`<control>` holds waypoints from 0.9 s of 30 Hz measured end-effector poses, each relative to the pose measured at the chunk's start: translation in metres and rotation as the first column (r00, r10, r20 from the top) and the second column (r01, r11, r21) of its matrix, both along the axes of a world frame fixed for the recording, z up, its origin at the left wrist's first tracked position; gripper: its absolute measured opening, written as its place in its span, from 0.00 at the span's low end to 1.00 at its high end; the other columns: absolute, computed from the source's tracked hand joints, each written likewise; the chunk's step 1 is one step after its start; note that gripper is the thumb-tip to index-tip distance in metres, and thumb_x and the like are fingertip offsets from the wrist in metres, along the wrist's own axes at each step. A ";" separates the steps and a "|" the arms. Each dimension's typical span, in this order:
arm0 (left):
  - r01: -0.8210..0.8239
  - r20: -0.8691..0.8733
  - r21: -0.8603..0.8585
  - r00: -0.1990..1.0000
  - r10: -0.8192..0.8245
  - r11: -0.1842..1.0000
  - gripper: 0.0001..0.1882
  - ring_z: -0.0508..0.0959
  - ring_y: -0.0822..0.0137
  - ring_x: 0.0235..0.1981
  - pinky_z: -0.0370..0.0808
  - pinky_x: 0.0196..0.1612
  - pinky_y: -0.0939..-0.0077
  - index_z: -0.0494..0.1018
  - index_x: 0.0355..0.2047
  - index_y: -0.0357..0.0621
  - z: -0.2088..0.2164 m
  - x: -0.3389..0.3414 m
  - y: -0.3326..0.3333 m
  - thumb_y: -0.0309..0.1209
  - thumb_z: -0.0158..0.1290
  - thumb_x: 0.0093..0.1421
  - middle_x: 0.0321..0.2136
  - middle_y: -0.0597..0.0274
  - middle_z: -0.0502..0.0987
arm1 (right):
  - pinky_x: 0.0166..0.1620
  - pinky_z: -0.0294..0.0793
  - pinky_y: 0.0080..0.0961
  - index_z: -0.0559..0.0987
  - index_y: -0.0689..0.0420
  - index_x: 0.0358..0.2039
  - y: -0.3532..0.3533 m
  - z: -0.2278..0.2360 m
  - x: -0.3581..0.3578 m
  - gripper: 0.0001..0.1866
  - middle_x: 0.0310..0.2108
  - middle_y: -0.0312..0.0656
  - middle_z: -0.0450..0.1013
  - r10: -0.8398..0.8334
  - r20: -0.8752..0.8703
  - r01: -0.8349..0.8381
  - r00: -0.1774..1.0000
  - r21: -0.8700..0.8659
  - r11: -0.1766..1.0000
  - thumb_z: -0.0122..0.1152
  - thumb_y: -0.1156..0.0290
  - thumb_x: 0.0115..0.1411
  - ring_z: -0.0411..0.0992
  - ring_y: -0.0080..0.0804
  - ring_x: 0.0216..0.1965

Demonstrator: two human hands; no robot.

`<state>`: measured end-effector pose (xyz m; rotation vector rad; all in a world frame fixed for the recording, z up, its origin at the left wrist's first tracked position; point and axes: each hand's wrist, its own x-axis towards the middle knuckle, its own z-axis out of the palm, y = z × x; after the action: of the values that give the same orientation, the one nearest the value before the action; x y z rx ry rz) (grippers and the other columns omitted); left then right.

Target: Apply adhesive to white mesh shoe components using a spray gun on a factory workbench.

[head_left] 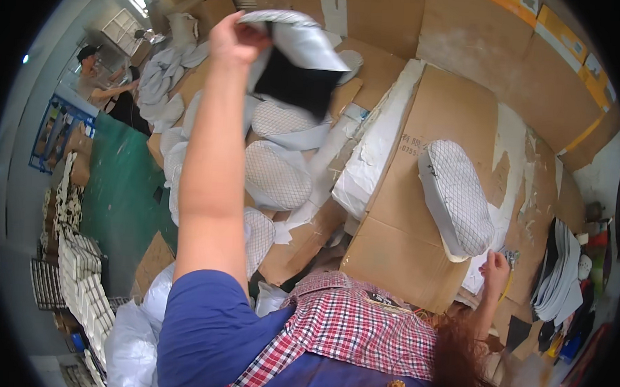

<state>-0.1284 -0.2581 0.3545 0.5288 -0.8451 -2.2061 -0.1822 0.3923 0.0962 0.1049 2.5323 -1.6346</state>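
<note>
My left hand (237, 41) is raised on a straight arm over the left side and grips the edge of a limp silver-grey piece with a black panel (299, 84), blurred by motion. Beneath it lies a heap of light grey oval padded pieces (278, 175) with diamond-patterned tops. One more oval padded piece (460, 199), its top criss-crossed by a diamond pattern, rests on the cardboard-covered table (404, 224) in front of me. Close to its near end is my right hand (495, 271), fingers curled; whatever they may hold is too small to make out.
A stack of grey flat sheets (558, 274) stands at the right edge. Beside my right hand are a small metal fitting (511, 257) and a yellow cord. At far left a person (95, 77) works near grey pieces. Tall cardboard walls (479, 35) close off the back.
</note>
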 end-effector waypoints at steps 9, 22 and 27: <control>-0.438 0.628 -0.087 0.673 0.390 0.895 0.36 0.60 0.58 0.54 0.55 0.53 0.54 0.56 0.55 0.49 -0.212 0.143 -0.079 0.50 0.47 0.48 0.56 0.58 0.57 | 0.27 0.66 0.27 0.72 0.63 0.23 0.053 -0.019 0.004 0.10 0.17 0.43 0.68 -0.080 -0.304 0.232 0.949 0.503 0.833 0.55 0.68 0.50 0.68 0.31 0.21; 0.594 0.708 0.126 0.508 -0.491 0.795 0.41 0.68 0.56 0.46 0.68 0.43 0.63 0.48 0.57 0.46 -0.282 -0.073 0.400 0.47 0.55 0.50 0.53 0.49 0.58 | 0.51 0.61 0.33 0.65 0.63 0.49 0.013 -0.035 -0.054 0.28 0.48 0.53 0.64 0.038 -0.113 -0.048 0.993 -0.086 0.995 0.55 0.57 0.53 0.62 0.44 0.49; 0.513 0.653 -0.382 0.738 -0.169 0.769 0.41 0.67 0.58 0.48 0.68 0.46 0.63 0.45 0.58 0.44 -0.318 -0.139 0.362 0.39 0.55 0.50 0.52 0.48 0.59 | 0.53 0.59 0.34 0.62 0.61 0.52 -0.050 -0.047 -0.035 0.31 0.52 0.52 0.60 0.246 -0.154 -0.263 0.957 -0.099 0.960 0.55 0.56 0.53 0.58 0.45 0.53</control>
<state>-0.2673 0.1038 0.0365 0.8289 -1.9941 -1.9758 -0.2176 0.3422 0.0492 -0.3466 2.4128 -1.7349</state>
